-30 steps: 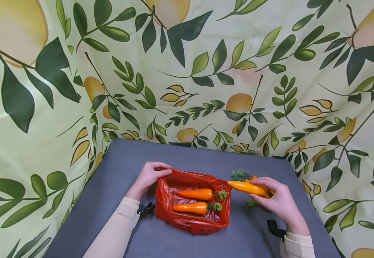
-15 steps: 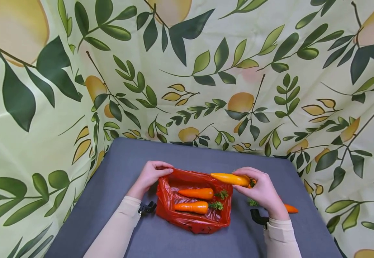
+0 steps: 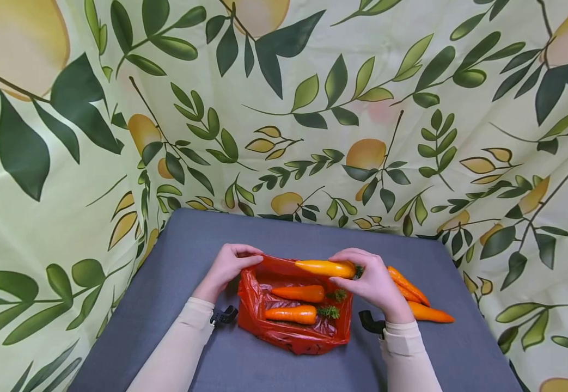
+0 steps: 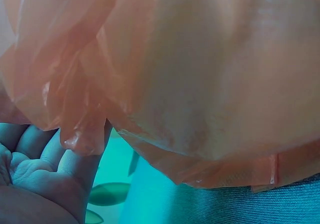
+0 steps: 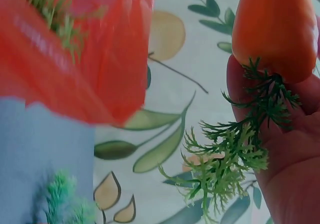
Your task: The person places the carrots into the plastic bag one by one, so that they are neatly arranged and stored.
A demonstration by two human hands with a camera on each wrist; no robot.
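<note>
Holding a yellow-orange carrot (image 3: 324, 268) up over the far side of the red bag (image 3: 293, 340), the right hand (image 3: 371, 276) is pinching the fat end between its thumb and fingers. The thin tip is pointing left, and I can't tell if it is touching the bag. The left hand (image 3: 228, 267) is pinching the bag's far left corner with its thumb and fingers, and the mouth of the bag is gaping wide. The person seems to be putting a carrot into the bag. The next move looks to be calling for the right hand to go down gently, lay the carrot next to the others and let go, with the left hand holding the corner. Counting up, one bag is sitting on the tabletop (image 3: 205, 234). Two orange carrots (image 3: 297, 294) are lying side by side in it, their green leafy tops (image 3: 329, 312) pointing right. Three more carrots (image 3: 431, 313) are showing past the right hand, partly hidden, making six in sight; others may be hiding there.
</note>
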